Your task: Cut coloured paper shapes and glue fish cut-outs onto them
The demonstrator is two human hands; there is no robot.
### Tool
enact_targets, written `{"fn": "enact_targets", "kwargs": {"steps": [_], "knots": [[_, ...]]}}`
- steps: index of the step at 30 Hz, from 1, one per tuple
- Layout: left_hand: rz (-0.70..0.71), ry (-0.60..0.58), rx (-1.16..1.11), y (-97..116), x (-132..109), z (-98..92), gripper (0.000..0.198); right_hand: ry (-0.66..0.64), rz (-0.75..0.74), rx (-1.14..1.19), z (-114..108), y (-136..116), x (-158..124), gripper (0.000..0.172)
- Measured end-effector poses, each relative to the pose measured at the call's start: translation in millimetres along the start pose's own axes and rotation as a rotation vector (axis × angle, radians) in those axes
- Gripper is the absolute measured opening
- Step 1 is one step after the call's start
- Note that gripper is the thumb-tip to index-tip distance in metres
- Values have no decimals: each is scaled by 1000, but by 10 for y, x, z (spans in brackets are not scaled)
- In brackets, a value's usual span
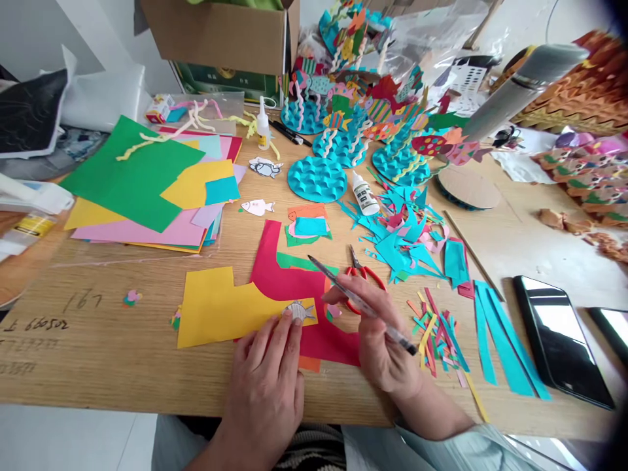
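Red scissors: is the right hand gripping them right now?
No, the right hand holds a pen, while the red-handled scissors lie on the table beyond it.

The left hand (pixel 262 373) covers part of the paper fish (pixel 299 313), so that side of the fish is hidden. The right hand (pixel 380 340) hides part of the pen (pixel 343 286) it holds and the lower part of the red scissors (pixel 366 278). Both hands and the yellow paper (pixel 216 314) hide much of the red paper (pixel 294 281). The far edge cuts off the cardboard box (pixel 216 33), and the right edge cuts off the pleated paper (pixel 583 85) and the dark device (pixel 611 333). The writing on the tabletop (pixel 34 327) at near left and the label on the glue bottle (pixel 366 194) are too blurred to read.
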State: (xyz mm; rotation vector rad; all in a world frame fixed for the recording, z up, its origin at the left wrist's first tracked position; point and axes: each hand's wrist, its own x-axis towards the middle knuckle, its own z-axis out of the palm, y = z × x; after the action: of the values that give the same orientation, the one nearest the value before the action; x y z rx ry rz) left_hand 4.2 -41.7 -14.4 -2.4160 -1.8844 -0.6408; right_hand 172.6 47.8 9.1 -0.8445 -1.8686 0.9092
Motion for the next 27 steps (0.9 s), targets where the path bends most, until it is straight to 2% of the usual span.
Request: {"fn": "enact_targets", "kwargs": {"steps": [2, 6, 8, 11, 14, 18, 22, 27], "knots": [[0, -9, 0, -1, -7, -1, 42, 78, 85, 76, 15, -21, 13, 38], [12, -16, 10, 0, -26, -8, 43, 167, 297, 240, 21, -105, 97, 13], [22, -13, 19, -1, -34, -5, 44, 151, 395, 316, 6, -182, 158, 7], [23, 0, 25, -3, -40, 10, 43, 37, 472, 358, 11, -306, 258, 11], [14, 4, 22, -3, -43, 29, 44, -71, 472, 339, 102, -344, 340, 15], [2, 8, 12, 7, -51, 48, 44, -74, 460, 193, 289, -231, 379, 24], [-19, 11, 2, 20, -52, 51, 43, -97, 301, -86, 372, -127, 372, 24], [-25, 12, 1, 24, -37, 42, 42, -131, 217, -181, 373, -119, 386, 21]]}}
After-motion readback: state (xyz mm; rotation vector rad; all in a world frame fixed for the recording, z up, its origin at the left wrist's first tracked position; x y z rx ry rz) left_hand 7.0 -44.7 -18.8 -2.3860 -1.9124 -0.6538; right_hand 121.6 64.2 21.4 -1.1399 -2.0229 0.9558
